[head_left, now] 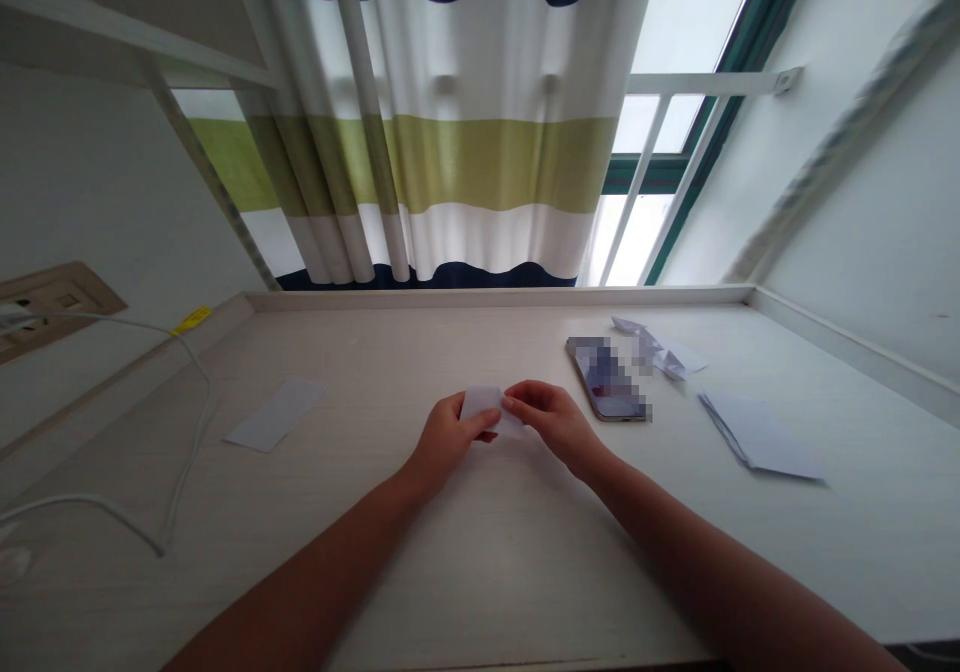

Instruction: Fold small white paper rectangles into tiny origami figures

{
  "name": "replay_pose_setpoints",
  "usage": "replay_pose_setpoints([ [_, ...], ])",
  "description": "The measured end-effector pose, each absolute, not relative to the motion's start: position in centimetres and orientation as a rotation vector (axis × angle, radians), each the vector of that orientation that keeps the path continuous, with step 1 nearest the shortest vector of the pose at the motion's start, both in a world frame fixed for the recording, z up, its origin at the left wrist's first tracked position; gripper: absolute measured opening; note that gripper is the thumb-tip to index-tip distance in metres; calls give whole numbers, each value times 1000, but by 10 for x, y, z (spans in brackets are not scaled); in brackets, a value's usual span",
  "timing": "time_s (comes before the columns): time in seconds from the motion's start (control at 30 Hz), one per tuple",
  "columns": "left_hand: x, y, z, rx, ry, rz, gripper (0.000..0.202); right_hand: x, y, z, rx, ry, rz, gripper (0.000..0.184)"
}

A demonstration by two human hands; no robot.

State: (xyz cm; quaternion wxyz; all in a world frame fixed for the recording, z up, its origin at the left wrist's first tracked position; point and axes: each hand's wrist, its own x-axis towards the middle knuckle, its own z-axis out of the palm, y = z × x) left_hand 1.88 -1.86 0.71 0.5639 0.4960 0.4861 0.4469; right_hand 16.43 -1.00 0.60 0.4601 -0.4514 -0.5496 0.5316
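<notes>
A small piece of white paper (481, 402) is held between my two hands, just above the middle of the desk. My left hand (453, 432) grips its left part, thumb on top and fingers underneath. At the paper's right edge, my right hand (550, 418) pinches it between thumb and forefinger. Whether the paper is folded I cannot tell. A smartphone (609, 380) lies just beyond my right hand, its screen lit and blurred out.
Folded paper pieces (664, 349) lie behind the phone. A stack of white paper (761, 434) rests at right, a single sheet (276, 414) at left. A white cable (196, 432) runs from the wall socket (64, 307) across the left side. A raised ledge (495, 298) edges the desk's back.
</notes>
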Motion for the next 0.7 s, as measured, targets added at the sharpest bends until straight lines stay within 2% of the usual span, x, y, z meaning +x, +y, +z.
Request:
replay_pose_setpoints([
  [0.2,20,-19,3,1241,1110,958,27,165,-10,9,-1112,-1272,1333,19],
  [0.47,14,-18,3,1477,1129,1133,29,165,-11,9,-1130,-1264,1381,18],
  [0.7,16,-18,3,1340,1116,1174,33,165,-9,7,-1103,-1210,1385,20],
])
